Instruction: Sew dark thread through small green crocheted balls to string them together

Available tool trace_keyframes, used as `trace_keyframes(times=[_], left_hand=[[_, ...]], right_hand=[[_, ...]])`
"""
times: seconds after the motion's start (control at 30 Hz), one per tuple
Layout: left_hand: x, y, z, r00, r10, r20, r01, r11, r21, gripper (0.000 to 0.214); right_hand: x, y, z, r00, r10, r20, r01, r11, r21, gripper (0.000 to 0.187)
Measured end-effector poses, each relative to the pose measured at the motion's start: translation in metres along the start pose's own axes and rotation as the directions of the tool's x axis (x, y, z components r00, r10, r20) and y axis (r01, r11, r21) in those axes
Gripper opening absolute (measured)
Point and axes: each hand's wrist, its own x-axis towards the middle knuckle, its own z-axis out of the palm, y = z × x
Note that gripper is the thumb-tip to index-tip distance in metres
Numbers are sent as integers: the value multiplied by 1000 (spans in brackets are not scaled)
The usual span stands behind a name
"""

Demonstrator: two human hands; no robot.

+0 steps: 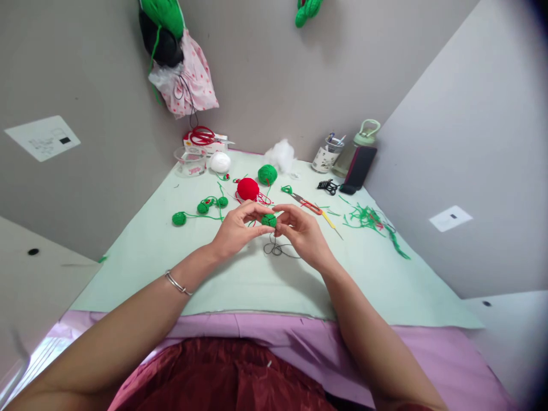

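My left hand point(237, 228) and my right hand point(302, 231) meet over the middle of the pale green table mat point(240, 279). Both pinch a small green crocheted ball point(269, 220) between their fingertips. A dark thread point(278, 249) hangs from the ball and lies looped on the mat just below my right hand. A metal bangle point(177, 283) sits on my left wrist.
Behind my hands lie a red yarn ball point(248, 188), a green yarn ball point(267, 174), small green crocheted pieces point(201, 210), orange-handled scissors point(306, 203) and green yarn scraps point(372, 221). At the back stand a clear bowl point(190, 161), white stuffing point(280, 154), a pen cup point(326, 155) and a phone point(360, 167).
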Motion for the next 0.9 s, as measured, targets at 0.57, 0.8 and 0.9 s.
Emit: trace_keyframes(times=[0.57, 0.8, 0.9], left_hand=[[-2, -9, 1, 991, -33, 127, 13, 988, 151, 19], [-2, -12, 0, 983, -87, 163, 60, 985, 164, 21], [-1, -10, 0, 979, -77, 189, 58, 993, 105, 22]], right_hand=[[-5, -9, 4, 926, -365, 98, 330, 651, -683, 18], [-7, -14, -2, 940, -287, 185, 337, 680, -651, 15], [-7, -18, 0, 920, -369, 131, 371, 715, -593, 17]])
